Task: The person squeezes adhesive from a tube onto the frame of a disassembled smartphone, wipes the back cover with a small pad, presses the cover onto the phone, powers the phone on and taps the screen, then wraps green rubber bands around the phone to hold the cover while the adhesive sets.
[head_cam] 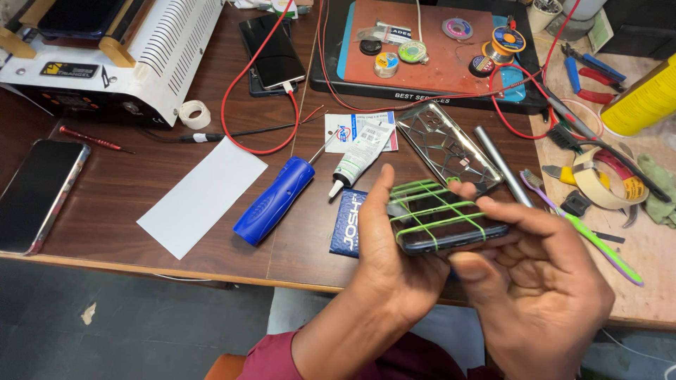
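Green rubber bands [436,210], several, crossed over a dark smartphone [451,226]; the phone is held above the near edge of the wooden counter [127,204], not resting on it.

Left hand [391,260]: cupped under the phone's left end, thumb upright against its edge, pinching it.
Right hand [539,281]: curled over the phone's right end, fingers pressed along the far long edge, thumb below.

Beneath and beside: dark blue packet [346,224], white glue tube [358,160], blue-handled screwdriver [274,200], clear patterned phone case [448,148], green toothbrush [598,243], white card [201,195], second phone [39,195] at the left edge.

Risks, as judged:
- A band under tension may slip off a corner and snap against the fingers.
- Uneven band pressure could shift the glued panel out of line.
- The phone sits over the counter's lip; a loosened grip would drop it to the floor.
- Red wires [246,105] and loose tools nearby could snag a moving wrist.
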The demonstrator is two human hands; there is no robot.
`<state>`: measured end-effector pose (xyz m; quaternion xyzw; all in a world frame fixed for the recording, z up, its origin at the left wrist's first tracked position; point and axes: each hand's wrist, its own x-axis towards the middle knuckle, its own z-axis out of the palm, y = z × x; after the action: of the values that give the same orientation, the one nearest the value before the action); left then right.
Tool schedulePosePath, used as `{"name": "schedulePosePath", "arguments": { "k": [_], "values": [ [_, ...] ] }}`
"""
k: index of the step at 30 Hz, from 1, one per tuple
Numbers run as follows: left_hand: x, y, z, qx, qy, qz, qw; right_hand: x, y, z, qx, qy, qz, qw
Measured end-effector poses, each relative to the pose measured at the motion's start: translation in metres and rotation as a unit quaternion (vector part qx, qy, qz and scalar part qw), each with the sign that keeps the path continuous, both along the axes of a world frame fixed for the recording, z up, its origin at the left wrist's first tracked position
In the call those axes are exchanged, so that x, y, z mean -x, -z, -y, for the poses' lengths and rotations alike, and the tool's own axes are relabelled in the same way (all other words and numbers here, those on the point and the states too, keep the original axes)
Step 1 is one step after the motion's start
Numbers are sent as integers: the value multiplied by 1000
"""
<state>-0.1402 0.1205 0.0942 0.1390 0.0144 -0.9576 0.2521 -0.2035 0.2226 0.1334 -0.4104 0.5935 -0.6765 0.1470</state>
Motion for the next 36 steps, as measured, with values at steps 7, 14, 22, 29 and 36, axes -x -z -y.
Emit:
{"name": "schedulePosePath", "arguments": {
  "k": [7, 14, 22, 29, 36],
  "values": [
    [0, -9, -2, 23, -7, 36, 999, 4, 13, -4, -24, 80, -23, 996],
    [3, -10, -4, 2, -25, 66, 997, 6, 23, -2, 56, -7, -3, 998],
    [7, -16, 0, -44, -41, 15, 998, -9, 16, 7, 127, 27, 14, 991],
    [6, -21, 0, -29, -61, 36, 997, -18, 44, -3, 91, 121, -75, 986],
    [2, -20, 1, 29, -90, 44, 995, -7, 53, -6, 162, 51, 32, 985]
  ]
}}
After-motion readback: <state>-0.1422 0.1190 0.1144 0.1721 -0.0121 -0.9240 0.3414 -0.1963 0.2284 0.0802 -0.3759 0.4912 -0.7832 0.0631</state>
